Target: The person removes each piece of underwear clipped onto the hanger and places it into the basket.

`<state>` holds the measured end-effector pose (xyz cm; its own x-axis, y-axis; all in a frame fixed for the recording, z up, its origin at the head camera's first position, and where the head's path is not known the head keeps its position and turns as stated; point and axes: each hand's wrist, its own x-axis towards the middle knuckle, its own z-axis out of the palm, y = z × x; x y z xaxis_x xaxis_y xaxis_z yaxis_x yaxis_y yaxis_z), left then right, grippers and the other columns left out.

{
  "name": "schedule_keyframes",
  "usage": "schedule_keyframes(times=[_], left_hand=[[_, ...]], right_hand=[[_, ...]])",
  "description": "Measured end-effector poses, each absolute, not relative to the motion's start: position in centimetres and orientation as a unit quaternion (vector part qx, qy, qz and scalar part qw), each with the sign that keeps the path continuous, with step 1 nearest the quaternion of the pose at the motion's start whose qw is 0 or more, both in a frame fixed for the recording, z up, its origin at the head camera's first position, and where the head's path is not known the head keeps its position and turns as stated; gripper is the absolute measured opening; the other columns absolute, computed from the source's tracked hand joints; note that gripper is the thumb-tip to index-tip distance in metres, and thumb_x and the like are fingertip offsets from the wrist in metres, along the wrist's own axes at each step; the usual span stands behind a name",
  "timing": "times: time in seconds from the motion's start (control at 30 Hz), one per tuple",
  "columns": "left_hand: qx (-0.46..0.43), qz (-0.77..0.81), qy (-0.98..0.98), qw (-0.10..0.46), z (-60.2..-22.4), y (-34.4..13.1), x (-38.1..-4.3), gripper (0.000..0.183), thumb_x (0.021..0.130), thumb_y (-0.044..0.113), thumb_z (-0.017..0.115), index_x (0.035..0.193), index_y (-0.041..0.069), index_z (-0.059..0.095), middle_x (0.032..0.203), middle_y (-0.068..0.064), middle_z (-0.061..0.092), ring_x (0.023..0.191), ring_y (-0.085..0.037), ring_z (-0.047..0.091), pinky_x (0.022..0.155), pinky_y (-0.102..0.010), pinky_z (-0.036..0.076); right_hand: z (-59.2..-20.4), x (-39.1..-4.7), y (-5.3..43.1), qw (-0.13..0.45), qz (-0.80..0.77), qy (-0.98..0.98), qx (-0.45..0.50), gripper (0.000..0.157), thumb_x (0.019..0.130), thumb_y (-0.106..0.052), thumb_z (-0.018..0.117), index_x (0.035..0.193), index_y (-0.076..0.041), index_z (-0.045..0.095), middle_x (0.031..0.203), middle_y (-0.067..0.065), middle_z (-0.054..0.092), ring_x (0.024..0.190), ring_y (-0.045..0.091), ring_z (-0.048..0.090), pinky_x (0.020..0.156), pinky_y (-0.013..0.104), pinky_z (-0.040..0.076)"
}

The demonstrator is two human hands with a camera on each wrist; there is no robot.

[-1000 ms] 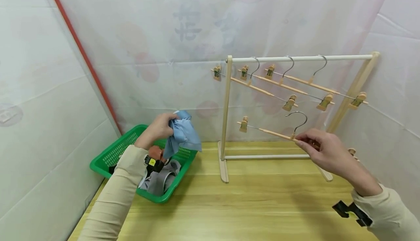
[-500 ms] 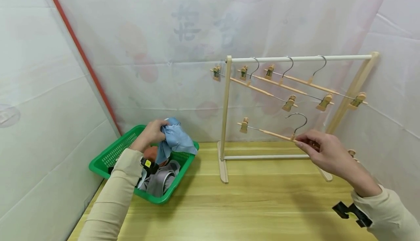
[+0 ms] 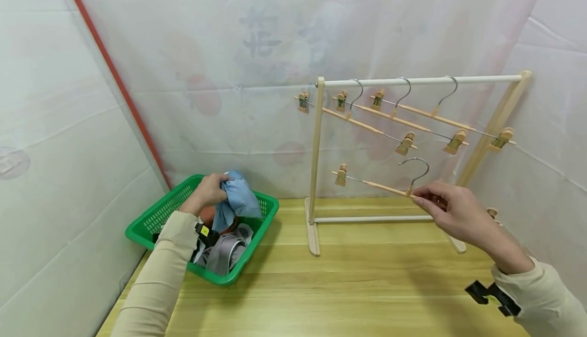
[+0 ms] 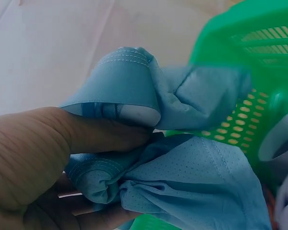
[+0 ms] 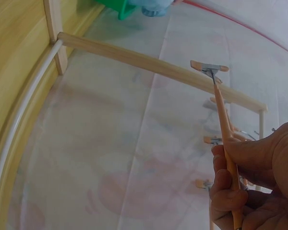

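My left hand (image 3: 207, 192) pinches a bunched light blue garment (image 3: 241, 197) over the green basket (image 3: 228, 279). In the left wrist view, the thumb lies across the garment (image 4: 197, 167), whose cloth has stitched edges and tiny perforations; its full shape is hidden by the folds. My right hand (image 3: 458, 215) grips a clip hanger (image 3: 385, 188) near its middle, just beside the metal hook. The hanger is held in front of the rack, its left clip in sight and its right end partly behind the hand. In the right wrist view, fingers curl round the hanger's bar (image 5: 223, 117).
Three more clip hangers (image 3: 373, 112) hang from the white top rail (image 3: 422, 81) of a wooden rack (image 3: 316, 163). Grey clothes (image 3: 223, 255) and a rust-coloured one (image 3: 207, 216) lie in the basket. White sheets enclose the wooden table (image 3: 321, 296) at back and sides.
My left hand has moved left and slightly down with the blue garment, bringing it further over the basket. The right hand and its hanger have stayed nearly still.
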<state>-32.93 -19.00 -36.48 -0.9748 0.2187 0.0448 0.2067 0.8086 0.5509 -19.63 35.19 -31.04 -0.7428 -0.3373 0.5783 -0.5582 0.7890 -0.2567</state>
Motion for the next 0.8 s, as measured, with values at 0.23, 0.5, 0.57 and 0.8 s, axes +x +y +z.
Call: schedule_keyframes(times=[0.23,0.5,0.57,0.8], left_hand=[[0.141,0.267,0.953,0.037,-38.9,-17.4,-33.0,0.054,0.081,-0.012,0.051,0.135,-0.007,0.059,0.137,-0.034,0.057,0.075,-0.025,0.048,0.061,-0.031,0.035],[0.176,0.254,0.944,0.118,-39.9,-16.0,-33.4,0.053,0.083,-0.013,0.049,0.133,-0.001,0.061,0.132,-0.027,0.06,0.069,-0.02,0.047,0.056,-0.028,0.033],[0.183,0.247,0.942,0.136,-40.1,-15.7,-33.5,0.053,0.084,-0.014,0.049,0.134,-0.001,0.061,0.135,-0.027,0.059,0.071,-0.021,0.048,0.055,-0.028,0.033],[0.169,0.211,0.946,0.18,-41.0,-14.5,-33.2,0.053,0.091,-0.013,0.054,0.142,0.0,0.056,0.15,-0.026,0.05,0.095,-0.026,0.055,0.063,-0.031,0.036]], right_hand=[[-31.3,-19.7,35.0,0.255,0.219,-0.909,0.245,0.015,0.09,-0.004,0.074,0.095,-0.018,0.074,0.079,-0.007,0.065,0.056,-0.003,0.043,0.047,0.016,0.037],[-31.3,-19.8,34.9,0.262,0.216,-0.905,0.255,0.016,0.089,-0.003,0.075,0.095,-0.017,0.075,0.079,-0.007,0.065,0.057,-0.004,0.044,0.048,0.014,0.037],[-31.3,-19.8,34.9,0.26,0.216,-0.906,0.255,0.015,0.09,-0.003,0.075,0.096,-0.017,0.075,0.08,-0.007,0.065,0.057,-0.004,0.044,0.048,0.015,0.037],[-31.3,-19.9,34.7,0.263,0.216,-0.905,0.256,0.015,0.09,-0.003,0.075,0.095,-0.018,0.075,0.076,-0.007,0.064,0.055,-0.004,0.042,0.047,0.015,0.035]])
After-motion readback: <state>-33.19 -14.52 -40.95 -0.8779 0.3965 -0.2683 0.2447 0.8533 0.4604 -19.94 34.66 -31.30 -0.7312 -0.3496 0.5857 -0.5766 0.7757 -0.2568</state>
